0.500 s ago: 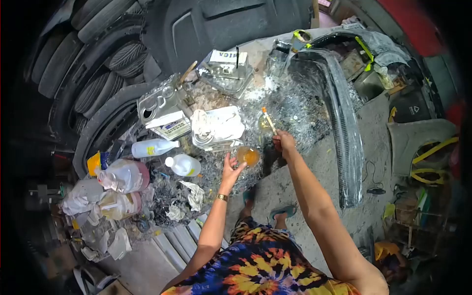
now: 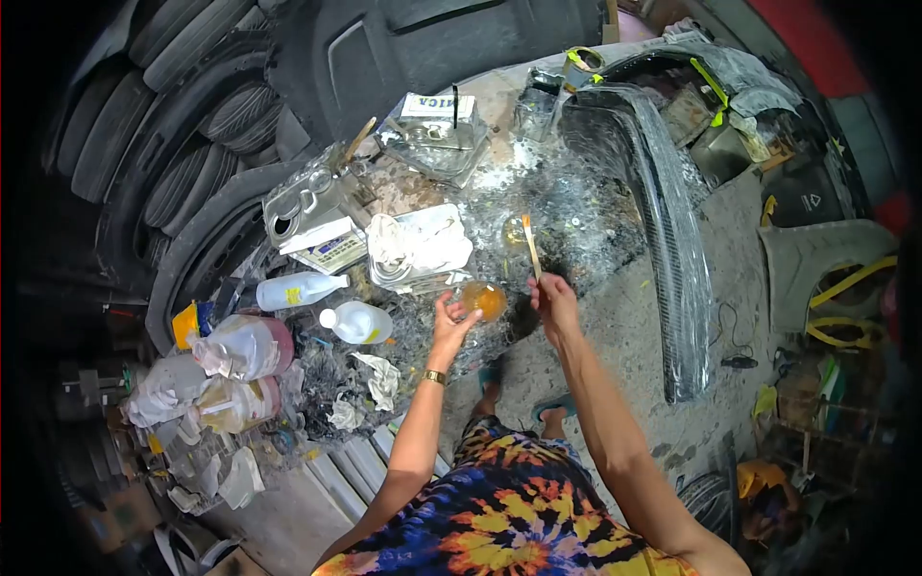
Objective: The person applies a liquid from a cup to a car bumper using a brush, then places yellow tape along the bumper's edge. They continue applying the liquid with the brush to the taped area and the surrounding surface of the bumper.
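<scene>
My left hand (image 2: 451, 326) has its thumb and fingers around the left side of a round clear container (image 2: 483, 301) with orange-amber contents. To its right, my right hand (image 2: 555, 300) is closed on the handle of a slim brush (image 2: 531, 252), whose orange tip points away from me. Just left of that tip lies a small yellowish round container (image 2: 516, 230) on the stained table. A white cloth (image 2: 408, 242) rests on a pale box beyond my left hand.
White bottles (image 2: 357, 323) and large jugs (image 2: 245, 348) stand at left. Metal cans (image 2: 312, 206) and a calculator (image 2: 331, 248) are farther back. A long plastic-wrapped black part (image 2: 667, 259) curves down the right side. Crumpled paper (image 2: 381, 380) lies near my left wrist.
My right hand has moved slightly toward me, and the brush is more upright, its tip shifted right and a little nearer me. My left hand remains at the amber container.
</scene>
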A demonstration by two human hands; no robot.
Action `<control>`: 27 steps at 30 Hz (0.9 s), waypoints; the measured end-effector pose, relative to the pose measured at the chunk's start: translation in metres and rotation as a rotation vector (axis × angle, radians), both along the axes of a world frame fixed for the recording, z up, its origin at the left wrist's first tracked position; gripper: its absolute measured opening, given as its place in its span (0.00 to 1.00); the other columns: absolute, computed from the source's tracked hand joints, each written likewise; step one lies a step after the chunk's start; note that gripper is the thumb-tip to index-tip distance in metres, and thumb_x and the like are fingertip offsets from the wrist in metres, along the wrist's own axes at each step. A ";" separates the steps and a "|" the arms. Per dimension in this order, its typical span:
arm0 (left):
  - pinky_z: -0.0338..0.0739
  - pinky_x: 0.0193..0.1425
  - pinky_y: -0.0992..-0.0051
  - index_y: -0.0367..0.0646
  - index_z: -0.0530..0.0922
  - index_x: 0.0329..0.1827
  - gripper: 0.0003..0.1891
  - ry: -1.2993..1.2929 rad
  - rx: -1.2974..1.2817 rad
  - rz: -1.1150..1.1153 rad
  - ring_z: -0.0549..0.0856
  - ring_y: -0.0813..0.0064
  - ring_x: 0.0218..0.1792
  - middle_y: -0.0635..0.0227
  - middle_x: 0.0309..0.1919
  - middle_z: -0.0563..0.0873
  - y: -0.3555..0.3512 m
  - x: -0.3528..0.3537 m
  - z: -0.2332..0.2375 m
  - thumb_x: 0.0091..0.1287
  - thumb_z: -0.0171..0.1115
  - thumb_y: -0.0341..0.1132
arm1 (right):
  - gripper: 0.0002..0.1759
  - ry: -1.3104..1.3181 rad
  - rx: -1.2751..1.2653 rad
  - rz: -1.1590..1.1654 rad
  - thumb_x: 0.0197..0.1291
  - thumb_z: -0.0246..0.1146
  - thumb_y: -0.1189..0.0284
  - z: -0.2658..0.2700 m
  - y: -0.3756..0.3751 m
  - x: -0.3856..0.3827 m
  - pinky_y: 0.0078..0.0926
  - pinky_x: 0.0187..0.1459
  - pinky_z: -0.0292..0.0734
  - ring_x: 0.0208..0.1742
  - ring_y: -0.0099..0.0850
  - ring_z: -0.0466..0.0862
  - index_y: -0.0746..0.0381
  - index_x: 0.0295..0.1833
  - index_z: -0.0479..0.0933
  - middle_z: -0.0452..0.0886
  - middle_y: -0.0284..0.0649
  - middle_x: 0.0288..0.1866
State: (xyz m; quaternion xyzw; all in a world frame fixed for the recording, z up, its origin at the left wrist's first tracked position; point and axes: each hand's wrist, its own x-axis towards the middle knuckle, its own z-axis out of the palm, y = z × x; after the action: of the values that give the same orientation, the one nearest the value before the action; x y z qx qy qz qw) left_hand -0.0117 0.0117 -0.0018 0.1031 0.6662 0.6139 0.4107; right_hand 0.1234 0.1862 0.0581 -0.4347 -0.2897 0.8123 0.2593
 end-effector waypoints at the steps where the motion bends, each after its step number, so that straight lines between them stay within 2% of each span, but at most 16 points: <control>1: 0.75 0.57 0.66 0.39 0.54 0.70 0.46 0.024 -0.001 0.020 0.76 0.65 0.57 0.53 0.55 0.77 0.001 0.003 -0.001 0.54 0.77 0.37 | 0.07 0.024 -0.010 -0.002 0.70 0.56 0.71 0.002 -0.013 0.014 0.16 0.30 0.76 0.31 0.19 0.79 0.63 0.48 0.73 0.83 0.38 0.38; 5: 0.75 0.55 0.70 0.42 0.58 0.64 0.39 0.075 0.058 0.094 0.78 0.69 0.54 0.56 0.53 0.77 0.000 0.014 -0.017 0.54 0.76 0.33 | 0.09 0.058 -0.198 -0.109 0.68 0.58 0.72 0.004 -0.055 0.086 0.15 0.30 0.76 0.29 0.20 0.78 0.64 0.51 0.73 0.82 0.40 0.39; 8: 0.74 0.53 0.72 0.43 0.59 0.61 0.37 0.076 0.087 0.116 0.78 0.70 0.52 0.58 0.51 0.77 -0.008 0.022 -0.011 0.54 0.76 0.30 | 0.10 -0.016 -0.205 -0.092 0.67 0.60 0.72 0.007 -0.075 0.148 0.16 0.29 0.76 0.28 0.21 0.78 0.64 0.51 0.74 0.83 0.39 0.39; 9: 0.77 0.56 0.70 0.43 0.59 0.58 0.32 0.080 0.101 0.105 0.79 0.69 0.52 0.56 0.52 0.76 -0.011 0.027 -0.005 0.58 0.71 0.23 | 0.10 -0.065 -0.227 -0.107 0.66 0.61 0.72 0.006 -0.078 0.170 0.17 0.29 0.76 0.28 0.21 0.78 0.64 0.50 0.75 0.82 0.38 0.39; 13: 0.76 0.59 0.70 0.45 0.58 0.61 0.31 0.018 0.157 0.048 0.78 0.66 0.57 0.55 0.54 0.76 -0.033 0.053 0.018 0.60 0.68 0.22 | 0.11 -0.140 -0.239 -0.147 0.67 0.58 0.70 -0.020 -0.088 0.257 0.19 0.27 0.71 0.27 0.21 0.75 0.63 0.51 0.76 0.78 0.34 0.33; 15: 0.76 0.59 0.70 0.45 0.59 0.61 0.32 -0.026 0.132 0.066 0.78 0.67 0.55 0.57 0.53 0.75 -0.041 0.078 0.034 0.59 0.69 0.23 | 0.11 -0.110 -0.181 -0.180 0.66 0.54 0.67 -0.028 -0.088 0.301 0.19 0.25 0.69 0.23 0.22 0.71 0.61 0.47 0.76 0.74 0.30 0.26; 17: 0.75 0.60 0.70 0.45 0.59 0.63 0.34 -0.052 0.061 0.079 0.78 0.67 0.55 0.58 0.53 0.75 -0.043 0.106 0.053 0.58 0.70 0.24 | 0.10 -0.142 -0.199 -0.268 0.66 0.54 0.67 -0.039 -0.085 0.343 0.19 0.25 0.69 0.22 0.22 0.71 0.61 0.46 0.76 0.73 0.29 0.25; 19: 0.74 0.61 0.70 0.45 0.59 0.64 0.33 -0.071 -0.013 0.083 0.77 0.67 0.56 0.57 0.54 0.75 -0.039 0.139 0.060 0.59 0.70 0.25 | 0.08 -0.160 -0.212 -0.370 0.66 0.55 0.68 -0.076 -0.073 0.405 0.19 0.26 0.72 0.22 0.21 0.74 0.60 0.43 0.76 0.74 0.29 0.24; 22: 0.75 0.55 0.73 0.46 0.61 0.63 0.30 -0.070 0.068 0.074 0.80 0.72 0.49 0.58 0.49 0.80 -0.038 0.188 0.013 0.62 0.69 0.29 | 0.09 -0.253 -0.114 -0.463 0.68 0.58 0.67 -0.048 -0.048 0.467 0.17 0.25 0.71 0.26 0.18 0.75 0.60 0.47 0.76 0.78 0.31 0.28; 27: 0.76 0.52 0.74 0.48 0.63 0.57 0.24 -0.164 0.059 0.055 0.81 0.75 0.43 0.64 0.43 0.81 0.000 0.296 0.012 0.64 0.69 0.33 | 0.10 -0.314 0.022 -0.624 0.67 0.60 0.65 -0.018 0.001 0.576 0.17 0.30 0.73 0.28 0.18 0.77 0.60 0.48 0.76 0.82 0.33 0.33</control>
State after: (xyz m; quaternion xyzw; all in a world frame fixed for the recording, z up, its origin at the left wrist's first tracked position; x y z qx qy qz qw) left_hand 0.2844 0.0115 0.0106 0.0459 0.6146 0.6506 0.4437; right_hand 0.6992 0.1868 0.0406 -0.6192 -0.1880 0.6137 0.4522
